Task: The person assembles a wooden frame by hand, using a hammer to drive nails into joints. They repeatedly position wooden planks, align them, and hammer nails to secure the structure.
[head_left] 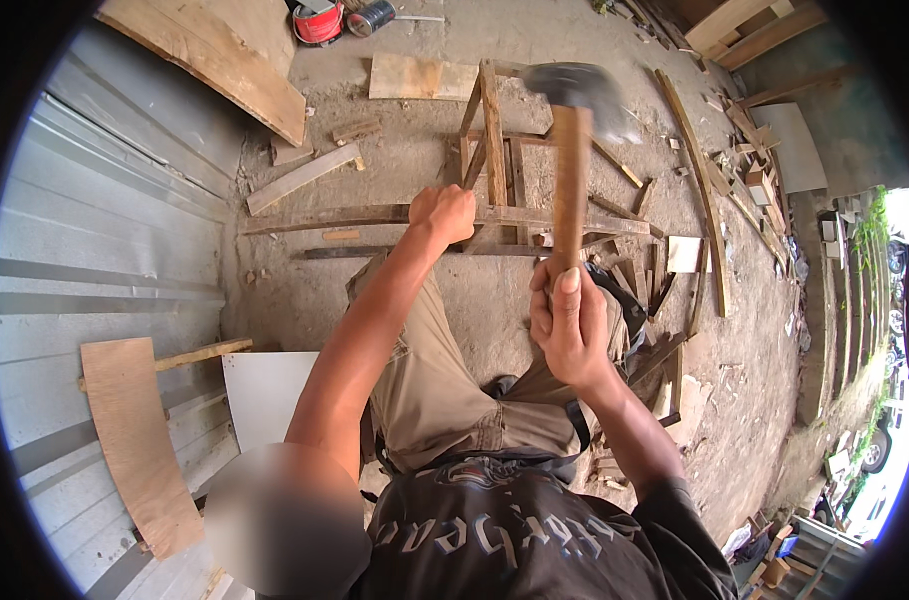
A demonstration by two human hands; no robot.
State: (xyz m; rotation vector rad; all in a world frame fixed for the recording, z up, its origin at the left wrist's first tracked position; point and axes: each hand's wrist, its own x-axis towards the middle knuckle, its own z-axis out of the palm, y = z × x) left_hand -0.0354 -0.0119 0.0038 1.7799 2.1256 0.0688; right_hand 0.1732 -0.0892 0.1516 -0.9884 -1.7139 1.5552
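Note:
My right hand is wrapped round the wooden handle of a hammer, held upright in front of me. Motion smears the hammer's dark head. In front of my knees, my left hand is closed on a long wooden beam that lies crosswise. Just beyond the beam stands a wooden frame of narrow upright and slanting pieces, partly behind the hammer. A darker strip of wood runs along the near side of the beam.
Loose boards lie about, among them a flat board and a long plank at the right. A red bucket and a dark can are at the far side. Corrugated metal sheeting borders the left.

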